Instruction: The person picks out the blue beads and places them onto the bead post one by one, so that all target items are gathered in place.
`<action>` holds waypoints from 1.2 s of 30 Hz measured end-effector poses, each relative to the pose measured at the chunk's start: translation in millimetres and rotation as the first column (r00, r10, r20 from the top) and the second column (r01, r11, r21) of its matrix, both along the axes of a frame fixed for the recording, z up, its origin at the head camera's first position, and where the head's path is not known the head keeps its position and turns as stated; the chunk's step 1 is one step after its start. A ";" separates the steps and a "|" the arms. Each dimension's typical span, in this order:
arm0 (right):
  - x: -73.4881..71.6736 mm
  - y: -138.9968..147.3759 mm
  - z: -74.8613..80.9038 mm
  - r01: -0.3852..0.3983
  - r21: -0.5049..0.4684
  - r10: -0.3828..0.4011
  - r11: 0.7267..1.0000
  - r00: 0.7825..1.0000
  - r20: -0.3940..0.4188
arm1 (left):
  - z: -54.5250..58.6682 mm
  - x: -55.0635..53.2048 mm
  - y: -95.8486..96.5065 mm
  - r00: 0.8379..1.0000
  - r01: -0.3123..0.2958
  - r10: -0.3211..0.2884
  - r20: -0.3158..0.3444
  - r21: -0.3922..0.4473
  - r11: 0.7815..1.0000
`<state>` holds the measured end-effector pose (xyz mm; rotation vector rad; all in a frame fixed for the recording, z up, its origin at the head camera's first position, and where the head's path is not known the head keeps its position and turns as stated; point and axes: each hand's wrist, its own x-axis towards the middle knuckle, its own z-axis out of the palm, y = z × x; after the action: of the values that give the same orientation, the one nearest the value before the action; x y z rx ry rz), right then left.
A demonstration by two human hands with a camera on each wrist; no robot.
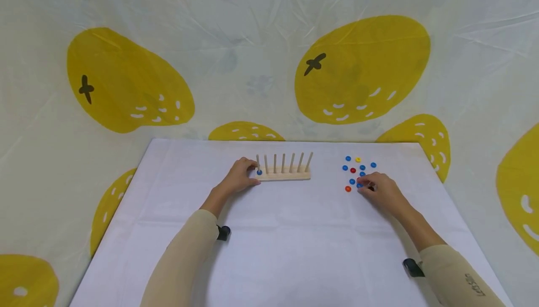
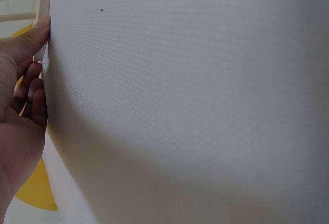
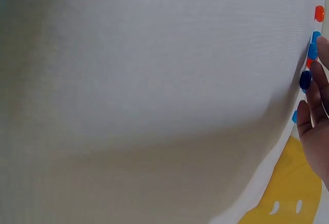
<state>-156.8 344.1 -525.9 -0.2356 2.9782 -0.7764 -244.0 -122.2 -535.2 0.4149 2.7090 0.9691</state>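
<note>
A pale wooden peg rack with several upright pegs stands near the table's back edge. One blue bead sits low on its leftmost peg. My left hand grips the rack's left end, thumb in front and fingers behind; the left wrist view shows the thumb against the wooden base. On the right, my right hand pinches a blue bead between thumb and index finger, at table level. Under its other fingers a dark blue bead is partly hidden.
Loose beads lie around the right hand: several blue ones, a yellow bead, a red bead and an orange-red bead. White cloth covers the table. Behind it hangs a fruit-patterned curtain.
</note>
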 end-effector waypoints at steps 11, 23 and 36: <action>1.8 0.7 -2.9 0.009 -0.014 -0.008 1.000 1.000 0.026 | 0.1 2.0 0.5 1.000 -0.006 0.006 -0.007 -0.001 1.000; 0.7 0.4 -4.0 0.040 -0.027 -0.039 0.999 0.999 0.033 | 2.1 2.2 1.4 1.000 -0.007 0.007 -0.016 0.008 1.000; 2.0 -2.0 1.7 0.043 -0.014 -0.043 0.999 0.999 0.033 | 2.3 1.8 1.1 1.000 -0.014 0.014 -0.002 0.002 1.000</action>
<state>-154.8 342.1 -524.2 -0.1582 2.9568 -0.7994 -242.2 -121.1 -532.9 0.3984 2.7164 0.9761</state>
